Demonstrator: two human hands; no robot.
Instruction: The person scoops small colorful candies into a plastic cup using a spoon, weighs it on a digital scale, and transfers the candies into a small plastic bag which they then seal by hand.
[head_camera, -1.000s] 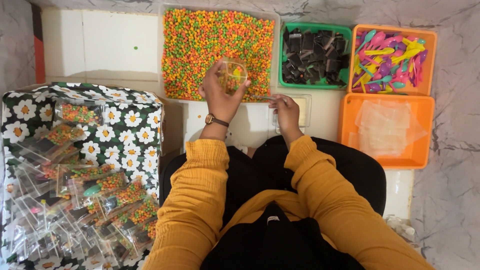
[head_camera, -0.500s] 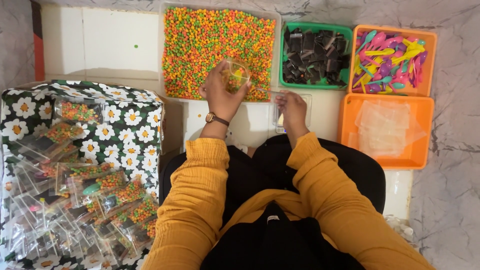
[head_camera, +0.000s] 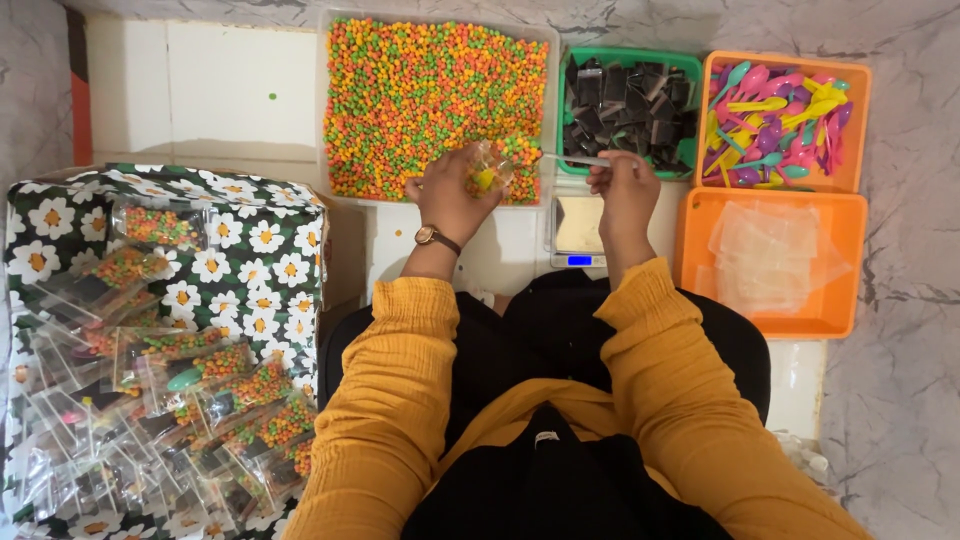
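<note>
Marble floor lies under a spread of trays. Her left hand grips a small clear plastic cup of orange, green and yellow candy beads over the near edge of the big clear tray of the same beads. Her right hand pinches a thin clear plastic pouch above a small silver digital scale.

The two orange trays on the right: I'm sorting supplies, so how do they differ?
The upper orange tray holds a heap of colourful plastic spoons; the lower orange tray holds clear plastic bags. The upper looks full, the lower only partly covered. Both are orange, rectangular and side by side.
</note>
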